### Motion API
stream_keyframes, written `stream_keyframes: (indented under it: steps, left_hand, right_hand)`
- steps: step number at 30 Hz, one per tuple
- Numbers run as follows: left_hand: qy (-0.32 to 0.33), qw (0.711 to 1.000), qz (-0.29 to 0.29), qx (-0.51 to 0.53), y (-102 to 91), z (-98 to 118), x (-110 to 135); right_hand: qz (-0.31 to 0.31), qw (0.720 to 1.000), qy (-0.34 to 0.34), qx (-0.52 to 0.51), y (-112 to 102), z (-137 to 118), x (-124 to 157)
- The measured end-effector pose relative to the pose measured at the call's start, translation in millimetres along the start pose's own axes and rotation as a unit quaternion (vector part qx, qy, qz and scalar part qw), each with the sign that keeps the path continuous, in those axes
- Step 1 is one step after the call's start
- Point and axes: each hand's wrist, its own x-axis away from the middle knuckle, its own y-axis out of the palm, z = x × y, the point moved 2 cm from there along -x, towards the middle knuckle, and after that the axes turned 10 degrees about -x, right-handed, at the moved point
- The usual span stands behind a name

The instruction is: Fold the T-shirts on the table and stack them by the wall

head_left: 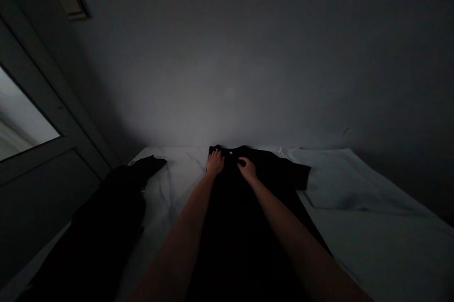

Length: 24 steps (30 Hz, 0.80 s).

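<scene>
A black T-shirt (241, 226) lies spread over a white-sheeted bed, its collar end toward the wall. One short sleeve (300, 174) stretches out to the right, while on the left no spread sleeve shows. My left hand (215, 162) rests flat on the shirt's upper left part, fingers extended. Beside the neckline, my right hand (247, 168) has its thumb and fingers curled together in a pinch on the dark cloth. A small pale label (231, 153) shows inside the collar, between my hands. The dim light hides the fabric's folds.
More dark clothing (106, 217) lies in a heap on the bed's left side. A pale folded cloth (354, 184) covers the right part of the white sheet (170, 188). Behind the bed stands a grey wall (227, 70); a door (49, 117) with a glass pane is at left.
</scene>
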Motion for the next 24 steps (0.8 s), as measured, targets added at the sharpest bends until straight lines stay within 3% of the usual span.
stream_keyframes:
  steps: [9, 13, 16, 20, 24]
  left_hand:
    - [-0.023, 1.0, 0.007, -0.018, 39.9, -16, -17]
    - [-0.024, 0.999, -0.006, -0.025, 43.1, -16, -20]
    - [-0.026, 0.999, -0.012, -0.03, 41.9, -16, -20]
    - [-0.025, 0.999, -0.018, -0.032, 38.9, -16, -19]
    - [-0.027, 0.999, -0.018, -0.029, 36.3, -15, -18]
  right_hand:
    - [0.018, 0.999, 0.039, -0.025, 3, 10, -1]
    - [-0.028, 0.999, 0.031, -0.021, 10, 3, 12]
    - [-0.073, 0.996, -0.048, 0.011, 13, -11, 23]
    - [-0.082, 0.987, -0.116, 0.071, 13, -28, 29]
    - [-0.113, 0.972, -0.054, 0.2, 11, -32, 32]
